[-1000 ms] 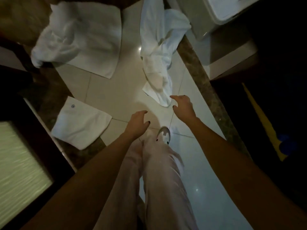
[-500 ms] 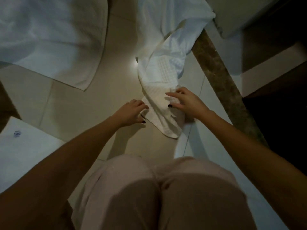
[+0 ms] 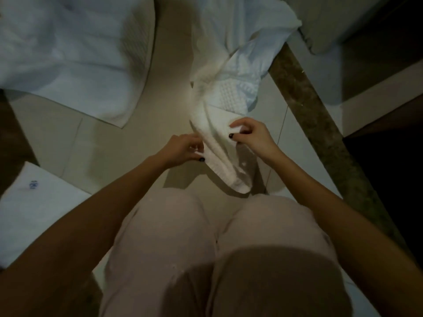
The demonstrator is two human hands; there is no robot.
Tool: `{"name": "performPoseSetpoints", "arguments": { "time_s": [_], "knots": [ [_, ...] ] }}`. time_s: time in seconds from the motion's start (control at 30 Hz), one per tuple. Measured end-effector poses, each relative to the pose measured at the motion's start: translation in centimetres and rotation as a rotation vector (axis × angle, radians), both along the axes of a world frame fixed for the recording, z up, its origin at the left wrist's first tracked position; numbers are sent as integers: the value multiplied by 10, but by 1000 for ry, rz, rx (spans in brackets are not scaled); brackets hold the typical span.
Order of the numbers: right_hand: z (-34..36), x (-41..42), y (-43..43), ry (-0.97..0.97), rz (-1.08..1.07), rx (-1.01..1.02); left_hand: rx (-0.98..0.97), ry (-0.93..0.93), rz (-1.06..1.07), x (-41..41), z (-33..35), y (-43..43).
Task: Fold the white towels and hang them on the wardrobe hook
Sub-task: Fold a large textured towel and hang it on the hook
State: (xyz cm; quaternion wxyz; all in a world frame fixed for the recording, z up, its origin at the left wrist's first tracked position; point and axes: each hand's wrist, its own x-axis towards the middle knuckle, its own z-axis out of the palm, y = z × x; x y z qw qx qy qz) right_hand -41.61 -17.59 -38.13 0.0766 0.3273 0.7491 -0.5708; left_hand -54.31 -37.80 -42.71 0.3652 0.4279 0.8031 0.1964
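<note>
A crumpled white waffle-weave towel lies on the pale tiled floor in the middle, stretching up toward the top edge. My left hand pinches its near left edge. My right hand pinches a fold on its right side, with the near end lifted slightly off the tiles. A second white towel lies spread out at the upper left. A third, folded white towel with a small blue logo lies at the left edge. I see no wardrobe hook.
My knees in light trousers fill the lower middle as I crouch. A dark marbled floor strip runs diagonally on the right, with a dark opening beyond it. A pale cabinet base stands at the upper right.
I have crouched down toward the floor and the view has closed in. Both hands reached the middle towel and took hold of its near end, which now lifts slightly.
</note>
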Motion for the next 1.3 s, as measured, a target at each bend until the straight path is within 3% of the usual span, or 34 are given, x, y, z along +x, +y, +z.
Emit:
{"name": "performPoseSetpoints", "arguments": {
  "time_s": [0.1, 0.27, 0.43, 0.57, 0.8, 0.97, 1.1, 1.2, 1.3],
  "knots": [
    [52, 12, 15, -25, -123, 10, -25, -131, 115, -2, 60, -9],
    [155, 38, 25, -9, -269, -9, 51, -158, 290, -11, 182, -14],
    [279, 60, 12, -75, -218, 68, 151, -237, 398, -16, 320, -13],
    [388, 87, 8, -98, -291, 195, 231, -314, 436, -14, 442, -16],
    [566, 159, -20, -75, -568, 230, 292, -236, 411, 15, 634, -27],
    [667, 201, -60, 2, -791, 374, 329, -358, 489, 51, 719, -37],
    [726, 246, -88, -97, -635, 676, 365, -515, 565, 81, 756, -40],
    [755, 281, -103, -145, -680, 805, 369, -633, 493, 111, 774, -38],
    [774, 317, -124, -182, -844, 806, 368, -628, 394, 155, 789, -32]
  ]
}}
